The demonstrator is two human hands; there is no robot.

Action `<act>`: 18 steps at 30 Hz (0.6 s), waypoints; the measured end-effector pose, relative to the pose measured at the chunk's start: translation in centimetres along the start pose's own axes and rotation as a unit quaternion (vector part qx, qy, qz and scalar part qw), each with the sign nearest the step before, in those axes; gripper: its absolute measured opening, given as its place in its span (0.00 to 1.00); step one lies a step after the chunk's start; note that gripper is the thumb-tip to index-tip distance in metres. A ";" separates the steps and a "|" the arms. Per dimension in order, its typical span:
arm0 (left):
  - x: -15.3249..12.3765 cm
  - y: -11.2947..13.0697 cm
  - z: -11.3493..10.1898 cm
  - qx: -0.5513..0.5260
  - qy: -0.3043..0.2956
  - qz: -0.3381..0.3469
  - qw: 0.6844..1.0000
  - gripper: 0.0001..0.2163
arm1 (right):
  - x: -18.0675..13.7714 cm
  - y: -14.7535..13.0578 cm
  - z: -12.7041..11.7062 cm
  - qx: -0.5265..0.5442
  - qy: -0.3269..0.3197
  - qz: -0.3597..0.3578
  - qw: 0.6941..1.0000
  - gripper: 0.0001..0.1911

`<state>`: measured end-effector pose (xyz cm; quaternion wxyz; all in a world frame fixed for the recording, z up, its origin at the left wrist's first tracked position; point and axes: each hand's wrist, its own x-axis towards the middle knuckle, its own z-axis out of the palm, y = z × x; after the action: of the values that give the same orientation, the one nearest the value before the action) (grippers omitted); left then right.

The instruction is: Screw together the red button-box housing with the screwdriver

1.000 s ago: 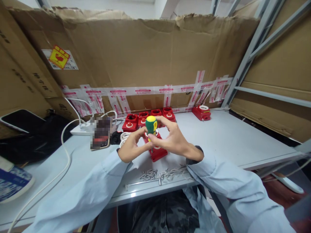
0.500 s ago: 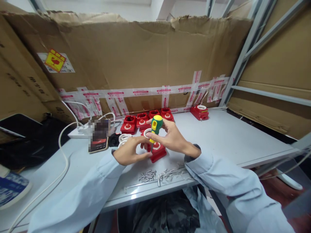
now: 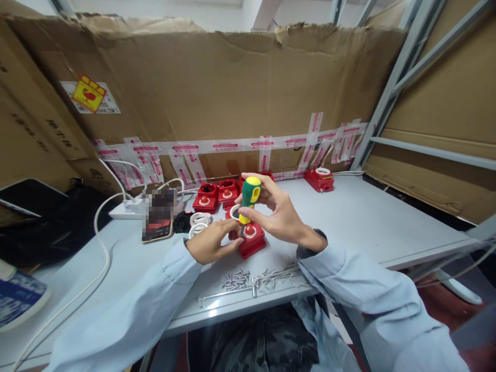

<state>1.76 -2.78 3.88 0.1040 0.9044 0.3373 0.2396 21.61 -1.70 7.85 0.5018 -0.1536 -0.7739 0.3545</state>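
Observation:
My right hand (image 3: pixel 277 214) is closed around the green and yellow handle of a screwdriver (image 3: pixel 251 194). The tool stands nearly upright, its shaft pointing down at the left edge of a red housing (image 3: pixel 253 247) with a round red knob in a white ring. My left hand (image 3: pixel 215 240) grips that housing's left side, with thumb and fingers close to the shaft; the exact contact is partly hidden. Just behind, a white ring (image 3: pixel 235 211) shows beside the handle. In front of the housing lies a pile of screws (image 3: pixel 236 280).
Several similar red housings (image 3: pixel 205 199) stand in a row behind my hands, and one more red unit (image 3: pixel 320 180) is at the back right. White rings (image 3: pixel 199 219), a phone (image 3: pixel 158 222) and a power strip (image 3: pixel 126 211) lie left. A T-handled metal rod (image 3: pixel 227 295) lies near the front edge.
The screwdriver handle has turned, its yellow slot going from the left side to the right. My right hand has rotated with it and shifted slightly. My left hand stays at the housing.

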 end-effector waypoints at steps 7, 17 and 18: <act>-0.9 1.0 -1.8 -0.060 -0.064 -0.048 0.995 0.04 | 0.9 -1.2 -1.7 0.026 0.110 -0.027 0.993 0.26; -1.7 1.0 -0.5 -0.120 -0.223 -0.104 0.962 0.07 | 1.2 0.1 -2.0 -0.025 0.092 -0.010 0.995 0.27; -1.6 1.0 -0.7 -0.115 -0.199 -0.089 0.969 0.07 | 1.3 0.2 -2.1 -0.040 0.093 -0.014 0.995 0.27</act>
<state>0.91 -4.54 4.29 0.2931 0.8822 0.3593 0.0820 22.93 0.02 9.09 0.5703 -0.1951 -0.7392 0.3004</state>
